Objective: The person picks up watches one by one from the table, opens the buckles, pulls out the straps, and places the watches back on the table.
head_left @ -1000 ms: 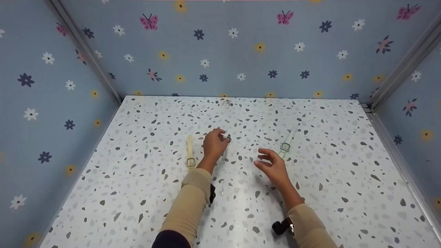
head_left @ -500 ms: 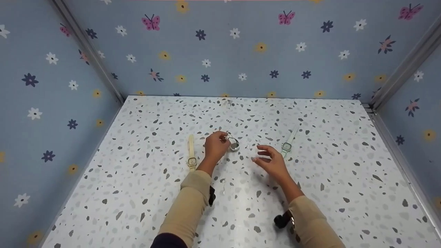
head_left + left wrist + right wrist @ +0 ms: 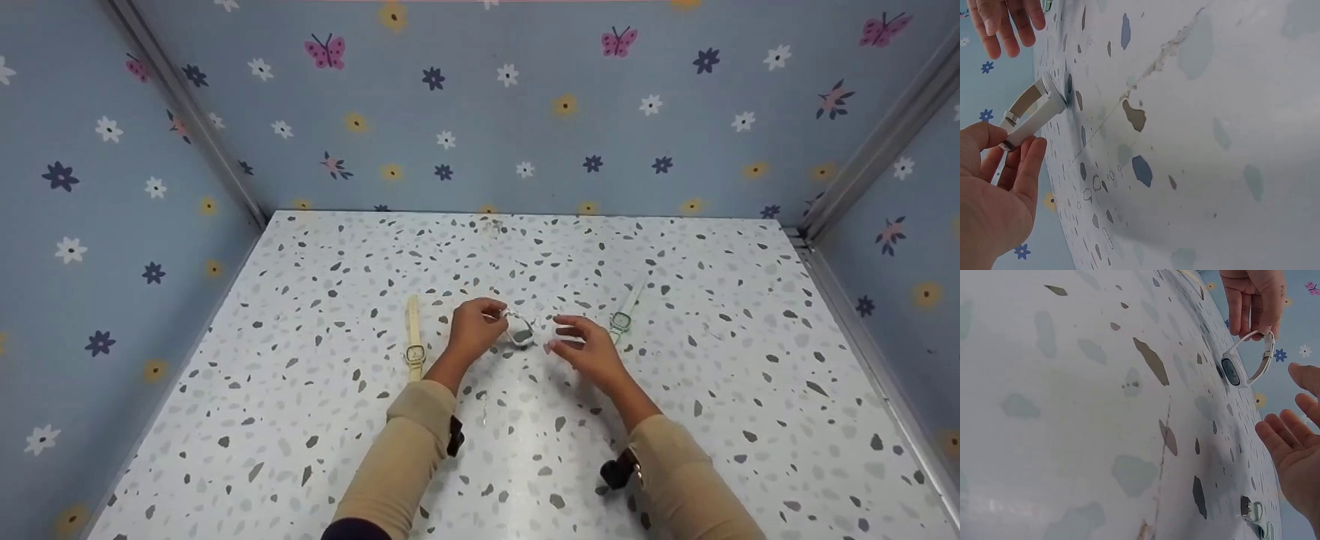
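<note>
My left hand pinches the strap of a white wristwatch between thumb and fingertips. Its strap forms a closed loop, and the dark oval face hangs lowest, near the tabletop. In the left wrist view the white strap runs from my fingertips to the watch case. To the right of this watch is my right hand, fingers spread and slightly bent, touching nothing. A cream wristwatch lies stretched out left of my left hand. Beyond my right hand lies a pale green wristwatch, partly hidden by that hand.
The white speckled tabletop extends around both hands. Blue flowered panels stand at the back and both sides, with metal posts in the corners. A thin crack crosses the table surface.
My left hand has drawn the white watch toward me and slightly right, so its face now shows beside my fingers. The right hand has shifted slightly left and stays free.
</note>
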Demonstrator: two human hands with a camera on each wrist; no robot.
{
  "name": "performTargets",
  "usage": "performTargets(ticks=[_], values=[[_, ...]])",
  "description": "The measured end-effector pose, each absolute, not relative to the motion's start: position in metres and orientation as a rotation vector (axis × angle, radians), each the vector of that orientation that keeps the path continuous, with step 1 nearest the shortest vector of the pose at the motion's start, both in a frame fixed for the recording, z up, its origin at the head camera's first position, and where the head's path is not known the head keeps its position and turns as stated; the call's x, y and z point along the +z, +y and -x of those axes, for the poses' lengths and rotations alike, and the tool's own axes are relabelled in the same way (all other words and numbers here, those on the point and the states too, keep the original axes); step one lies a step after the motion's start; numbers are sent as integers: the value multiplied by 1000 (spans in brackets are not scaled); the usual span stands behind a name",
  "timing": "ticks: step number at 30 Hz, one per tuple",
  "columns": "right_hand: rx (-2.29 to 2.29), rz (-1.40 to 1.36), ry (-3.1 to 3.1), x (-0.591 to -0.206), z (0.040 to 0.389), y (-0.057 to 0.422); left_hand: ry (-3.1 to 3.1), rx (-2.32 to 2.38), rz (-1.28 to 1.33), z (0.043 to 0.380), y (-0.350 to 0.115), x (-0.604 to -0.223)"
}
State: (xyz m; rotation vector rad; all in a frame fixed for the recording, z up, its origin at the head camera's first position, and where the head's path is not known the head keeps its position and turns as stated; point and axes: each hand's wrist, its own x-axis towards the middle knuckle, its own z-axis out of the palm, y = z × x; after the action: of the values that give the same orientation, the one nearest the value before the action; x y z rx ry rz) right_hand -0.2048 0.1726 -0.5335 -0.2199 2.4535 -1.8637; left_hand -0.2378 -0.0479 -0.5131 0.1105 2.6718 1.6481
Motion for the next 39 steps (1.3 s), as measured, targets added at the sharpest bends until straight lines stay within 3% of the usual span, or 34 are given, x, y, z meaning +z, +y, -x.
performTargets(ticks=[39], values=[[-1737, 347, 2429, -502, 189, 163, 2531, 1713, -563, 192, -41, -488]])
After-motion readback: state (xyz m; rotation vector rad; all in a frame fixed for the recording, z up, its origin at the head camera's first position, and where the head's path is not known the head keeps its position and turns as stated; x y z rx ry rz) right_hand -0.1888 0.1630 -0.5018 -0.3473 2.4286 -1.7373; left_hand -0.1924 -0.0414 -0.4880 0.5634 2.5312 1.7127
